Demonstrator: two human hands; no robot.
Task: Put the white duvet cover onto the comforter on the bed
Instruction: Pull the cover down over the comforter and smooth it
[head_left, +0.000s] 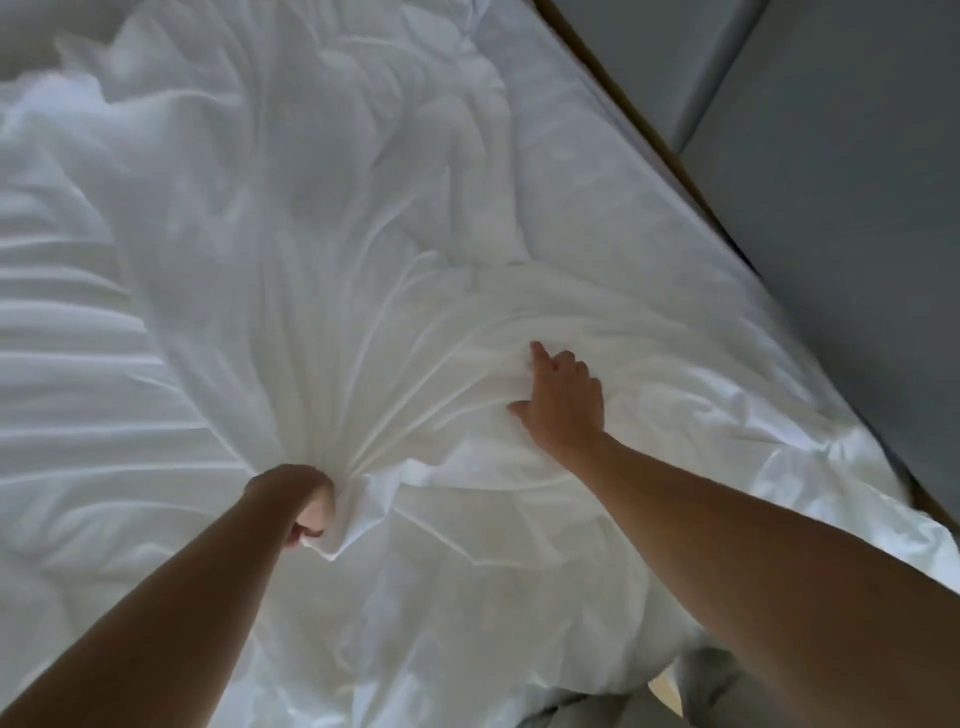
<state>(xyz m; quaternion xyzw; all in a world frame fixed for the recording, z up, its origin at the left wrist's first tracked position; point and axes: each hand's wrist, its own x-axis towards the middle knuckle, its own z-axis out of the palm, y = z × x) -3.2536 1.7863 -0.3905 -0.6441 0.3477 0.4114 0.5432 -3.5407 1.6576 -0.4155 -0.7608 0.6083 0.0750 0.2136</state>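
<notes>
A bed (597, 130) dressed in white filled the view, with its wooden edge and grey wall panels (857, 208) running down the right side. The white duvet cover (322, 312) lay rumpled across the mattress, drawn into long creases that fanned out from one gathered point. The comforter could not be told apart from it, white on white. The cloth looked thin, light and limp. It would probably bunch and slide rather than hold a shape, and a fistful would only drag a local patch. Corners or the open hem seemed the better places to take hold, though neither was clearly visible.

The left hand (311, 504) was clenched around that gathered bunch of cover, pulling it taut. To its right, the right hand (563, 400) lay on the cover with the knuckles bent and the forefinger reaching forward. Whether it gripped a fold or only pressed down could not be made out. Grey trousers (717, 691) showed at the bottom edge.
</notes>
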